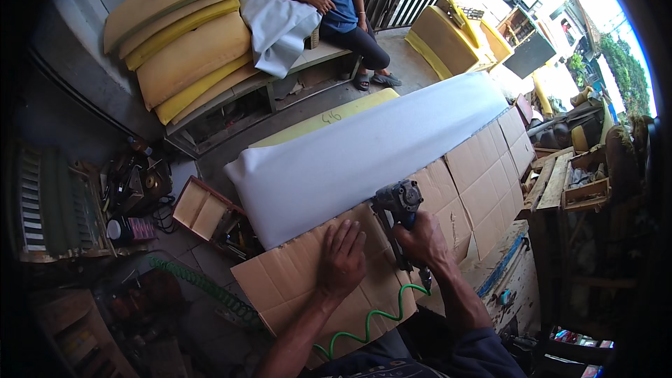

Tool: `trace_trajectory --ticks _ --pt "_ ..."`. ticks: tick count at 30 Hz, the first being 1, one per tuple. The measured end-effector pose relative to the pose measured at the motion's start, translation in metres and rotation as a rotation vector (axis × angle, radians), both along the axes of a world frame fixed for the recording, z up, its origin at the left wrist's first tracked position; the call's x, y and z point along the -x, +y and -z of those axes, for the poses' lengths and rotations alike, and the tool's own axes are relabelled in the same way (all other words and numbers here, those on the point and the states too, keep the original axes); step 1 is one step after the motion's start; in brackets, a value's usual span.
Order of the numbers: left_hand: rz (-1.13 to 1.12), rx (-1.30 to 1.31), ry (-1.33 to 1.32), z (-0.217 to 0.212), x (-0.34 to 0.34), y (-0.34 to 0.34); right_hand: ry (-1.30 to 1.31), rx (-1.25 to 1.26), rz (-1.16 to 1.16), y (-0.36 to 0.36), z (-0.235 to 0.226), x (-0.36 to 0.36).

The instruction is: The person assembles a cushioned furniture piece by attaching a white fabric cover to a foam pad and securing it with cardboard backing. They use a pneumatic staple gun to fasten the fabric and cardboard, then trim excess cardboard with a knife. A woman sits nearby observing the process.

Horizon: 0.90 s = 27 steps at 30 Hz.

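Your left hand (341,257) lies flat, fingers spread, on the cardboard (294,276) — your right hand (422,240) grips the pneumatic stapler (399,204) at the white upholstery (364,150) edge.

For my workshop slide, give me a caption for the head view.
Left hand flat on cardboard, right hand holding pneumatic stapler at white-covered cushion.
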State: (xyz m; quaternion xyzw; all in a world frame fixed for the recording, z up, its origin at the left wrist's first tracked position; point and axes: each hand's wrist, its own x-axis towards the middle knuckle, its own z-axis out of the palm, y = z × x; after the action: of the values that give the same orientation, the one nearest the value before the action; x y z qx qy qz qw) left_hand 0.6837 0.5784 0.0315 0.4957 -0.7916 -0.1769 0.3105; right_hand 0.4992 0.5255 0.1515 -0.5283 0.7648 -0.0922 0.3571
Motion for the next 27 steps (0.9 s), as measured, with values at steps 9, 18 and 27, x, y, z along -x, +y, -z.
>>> trace_trajectory --ticks 9,18,27 --pt "0.014 -0.024 0.051 -0.003 -0.001 -0.003 -0.147 -0.087 0.149 0.006 -0.013 0.009" --pt "-0.001 -0.002 -0.01 0.005 0.002 0.0 -0.524 -0.093 0.54 0.105 -0.015 0.034" --pt "-0.026 0.059 -0.097 0.011 0.008 -0.001 -0.609 -0.113 0.519 0.175 -0.06 0.074"
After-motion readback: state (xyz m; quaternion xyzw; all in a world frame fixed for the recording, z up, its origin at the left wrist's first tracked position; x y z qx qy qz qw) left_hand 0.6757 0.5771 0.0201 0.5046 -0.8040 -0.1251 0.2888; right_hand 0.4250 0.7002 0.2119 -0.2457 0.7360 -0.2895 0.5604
